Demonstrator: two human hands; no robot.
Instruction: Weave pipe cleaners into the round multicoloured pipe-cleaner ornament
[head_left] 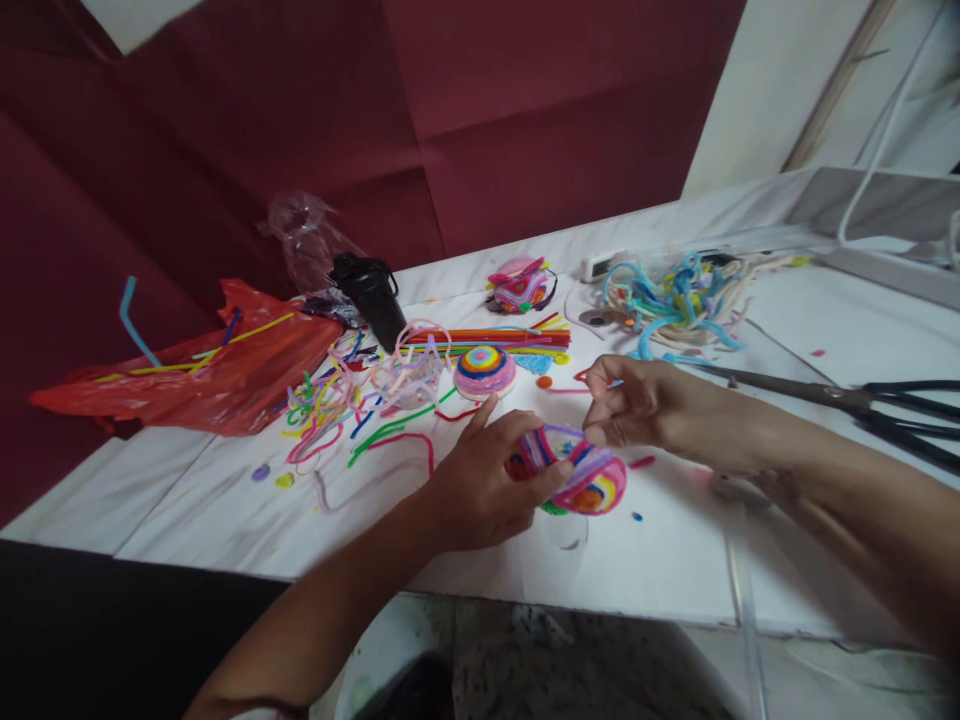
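Craftwork (pixel 596 490) with pink, purple, blue and yellow stripes is in our left hand (pixel 476 485), above the near part of the worktop (pixel 660 570). Our left fingers are closed around its left end: some of them lie over the upper edge, and one is along the front side. So the left hand is the nearer one, because it already has contact and carries the piece. The long axis of the craftwork goes mainly from left to right, and the right end comes a little more toward us. This right end is free of the left fingers.

Our right hand (pixel 649 405) comes from the other side, with its fingers bent toward the thumb. From these right fingers, the craftwork lies down and to the left, very near; its upper right edge is just beside the lowest fingertip. We cannot tell if this fingertip touches the edge, if the fingers meet the thumb, or if they pinch some thin thing.

Beyond the left hand there is a round striped dome (pixel 484 378), apart from the craftwork. Farther to the right, past the right hand, big scissors (pixel 855 400) lie with their blades pointing to the left, toward our forearm.
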